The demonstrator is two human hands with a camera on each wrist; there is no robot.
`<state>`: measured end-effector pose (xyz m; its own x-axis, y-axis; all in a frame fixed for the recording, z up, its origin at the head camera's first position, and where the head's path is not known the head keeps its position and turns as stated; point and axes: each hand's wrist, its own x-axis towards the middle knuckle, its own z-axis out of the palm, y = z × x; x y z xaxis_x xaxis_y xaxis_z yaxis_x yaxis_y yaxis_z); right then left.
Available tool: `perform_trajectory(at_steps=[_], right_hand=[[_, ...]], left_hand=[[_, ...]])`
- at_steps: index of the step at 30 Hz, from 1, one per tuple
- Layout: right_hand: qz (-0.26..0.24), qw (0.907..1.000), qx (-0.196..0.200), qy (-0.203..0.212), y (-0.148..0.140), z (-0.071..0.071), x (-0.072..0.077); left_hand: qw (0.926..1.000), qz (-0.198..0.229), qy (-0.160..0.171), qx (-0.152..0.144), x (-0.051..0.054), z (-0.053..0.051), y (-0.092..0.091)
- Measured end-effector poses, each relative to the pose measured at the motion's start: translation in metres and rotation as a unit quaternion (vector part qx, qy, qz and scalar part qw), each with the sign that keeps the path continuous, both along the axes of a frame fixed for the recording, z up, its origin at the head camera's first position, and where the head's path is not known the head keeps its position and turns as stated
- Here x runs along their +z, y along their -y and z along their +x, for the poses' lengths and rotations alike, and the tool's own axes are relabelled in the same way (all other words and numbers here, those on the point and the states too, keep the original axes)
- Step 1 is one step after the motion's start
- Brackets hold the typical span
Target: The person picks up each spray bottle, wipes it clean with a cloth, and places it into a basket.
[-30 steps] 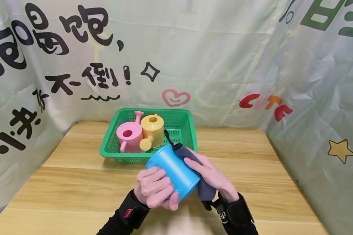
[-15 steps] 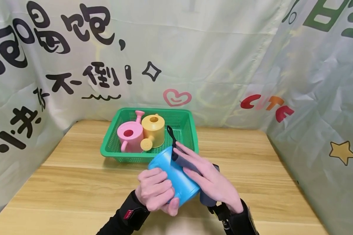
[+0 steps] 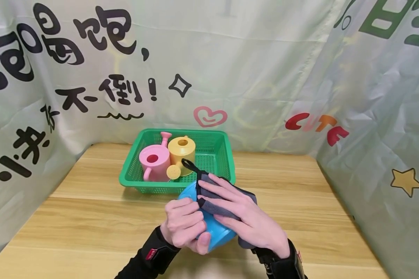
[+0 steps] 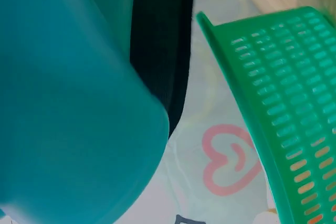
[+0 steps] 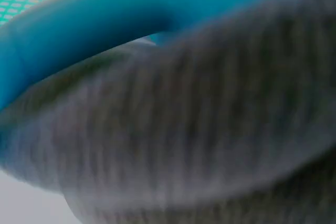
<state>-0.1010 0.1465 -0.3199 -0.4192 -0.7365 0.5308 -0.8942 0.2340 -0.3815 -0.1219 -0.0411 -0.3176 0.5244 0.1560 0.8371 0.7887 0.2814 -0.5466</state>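
In the head view, a blue watering can (image 3: 218, 232) is tilted in the air in front of the basket. The left hand (image 3: 185, 224) grips it with curled fingers, thumb low at its near end. Over the can's upper side lies a dark grey cloth (image 3: 213, 186) with black edging and a black hanging loop. The right hand (image 3: 248, 219) presses the cloth on the can with fairly straight, spread fingers. Blue plastic (image 4: 79, 129) fills much of the left wrist view. Blurred grey cloth (image 5: 199, 114) fills most of the right wrist view, below a blue tubular part (image 5: 89, 30).
A green perforated basket (image 3: 228, 155) stands at the back of the wooden table (image 3: 90, 217). Inside its left half are a pink watering can (image 3: 157, 170) and a yellow watering can (image 3: 185, 149). A printed white curtain (image 3: 265, 69) hangs behind and along the sides.
The right hand and cloth have moved over the blue can's top toward the left hand, covering more of it. The fingers now spread across the cloth. The left hand has barely moved.
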Motion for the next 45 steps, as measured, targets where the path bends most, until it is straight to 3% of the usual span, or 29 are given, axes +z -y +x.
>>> perform_trajectory(at_steps=[7, 12, 15, 24, 30, 35, 45], right_hand=[[-0.04, 0.9937, 0.083, 0.064, -0.005, -0.003, 0.003], [-0.037, 0.9936, 0.09, 0.057, -0.004, -0.004, 0.002], [-0.037, 0.9946, 0.089, 0.038, -0.002, -0.004, 0.001], [-0.042, 0.9978, 0.051, -0.007, 0.005, -0.002, 0.0], [-0.051, 0.9961, 0.013, 0.071, 0.005, -0.005, -0.006], [-0.036, 0.9889, -0.023, 0.142, 0.004, -0.007, -0.006], [0.008, 0.9827, -0.076, 0.169, 0.003, -0.006, -0.006]], left_hand=[[0.9961, -0.004, 0.068, -0.056, -0.003, 0.0, 0.007], [0.9956, 0.001, 0.071, -0.061, -0.006, -0.004, 0.012], [0.9969, 0.009, 0.062, -0.047, -0.006, -0.005, 0.014], [0.9991, 0.025, 0.022, 0.027, -0.002, -0.003, 0.012], [0.9974, 0.028, -0.009, 0.066, -0.004, -0.002, 0.009], [0.9956, 0.022, -0.022, 0.088, -0.013, -0.002, 0.007], [0.995, 0.017, -0.058, 0.08, -0.006, 0.0, -0.008]])
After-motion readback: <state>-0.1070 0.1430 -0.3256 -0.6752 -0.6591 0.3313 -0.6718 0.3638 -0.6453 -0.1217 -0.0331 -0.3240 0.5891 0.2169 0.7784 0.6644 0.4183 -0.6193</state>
